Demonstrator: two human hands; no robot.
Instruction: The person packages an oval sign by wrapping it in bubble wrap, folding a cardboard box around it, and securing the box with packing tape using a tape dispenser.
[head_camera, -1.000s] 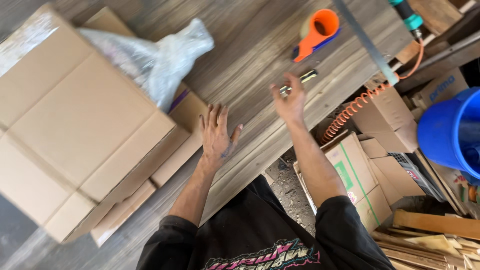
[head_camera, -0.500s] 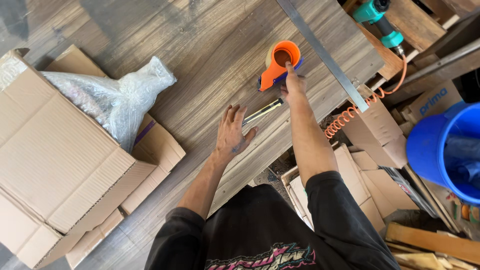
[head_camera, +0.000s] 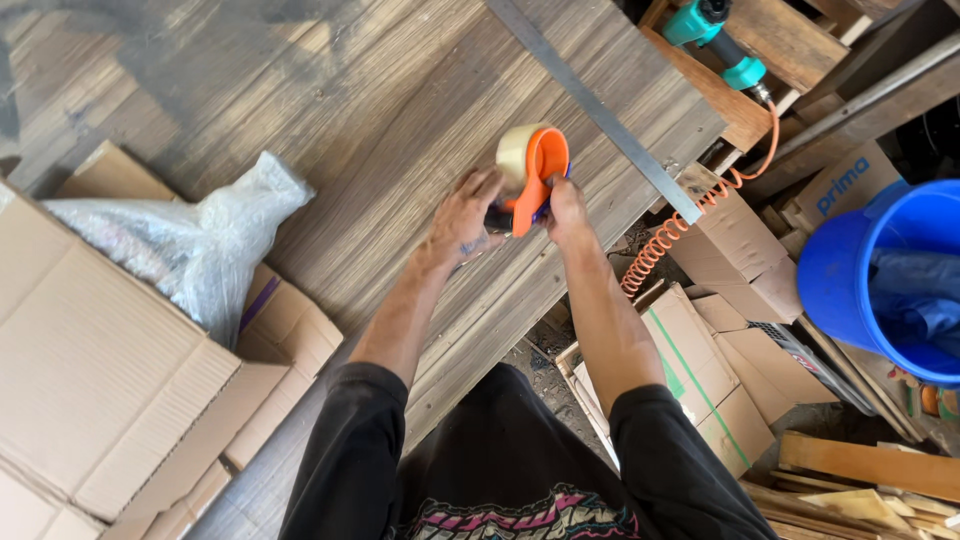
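The orange tape dispenser (head_camera: 533, 175), carrying a roll of pale packing tape (head_camera: 517, 152), stood on edge near the front of the wooden table (head_camera: 380, 110), held between both hands. The right hand (head_camera: 563, 210) closed around its handle side, fingers wrapped on the orange body. The left hand (head_camera: 462, 215) came in from the other side, fingers curled and touching the dispenser's lower end, where the tape would feed out; whether it pinched a loose tape end could not be told, since the fingers hid that spot.

As a judgement, the work stood at its start: the dispenser was in hand and being readied, but no strip of tape showed drawn out or laid on anything. The large cardboard box (head_camera: 95, 370) lay well apart at the left with its flaps loose and untaped, so any sealing remained to be done.

Between the box and the hands, a crumpled clear plastic bag (head_camera: 190, 250) rested on the table and partly on flattened cardboard. A long metal straightedge (head_camera: 600, 110) ran diagonally across the table's far corner, just beyond the dispenser. Off the table's edge, an orange coiled hose (head_camera: 665, 240) led up to a teal tool (head_camera: 720, 40), and a blue bucket (head_camera: 850, 290) stood to the right among more cardboard boxes
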